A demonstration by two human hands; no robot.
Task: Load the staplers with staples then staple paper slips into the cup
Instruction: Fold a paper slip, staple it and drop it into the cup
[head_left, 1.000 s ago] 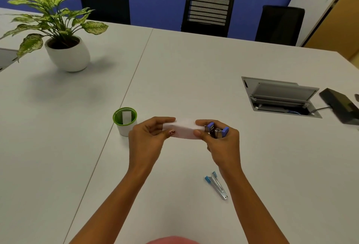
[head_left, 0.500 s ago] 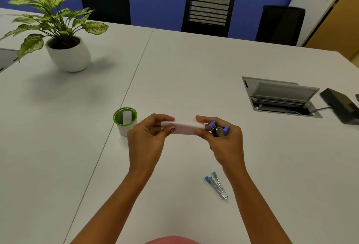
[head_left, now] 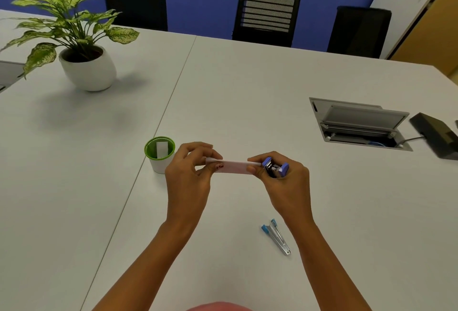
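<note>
Paper slip: it was held above the table, stretched flat between both hands, just right of the cup.

I had the left hand pinching the slip's left end between the thumb and curled fingers. The right hand was curled round the purple stapler, and its thumb and forefinger also nipped the slip's right end, beside the stapler's mouth. I could not tell whether the paper edge sat inside the mouth.

Handling, as I judged it:
- The slip looked light, thin and limp. It should be gripped at both ends and kept taut, or it would likely sag away from the mouth.
- The stapler looked small and rigid, metal with plastic caps. It should be gripped along the body, with the squeeze applied top to base.

Outward from the hands:
- The cup, white with a green rim, held 1 stored slip standing upright.
- A 2nd stapler, blue-tipped, lay sprung open on the table near the right forearm and clear of it.
- A potted plant stood at far left.
- An open cable box was set into the table at right.
</note>
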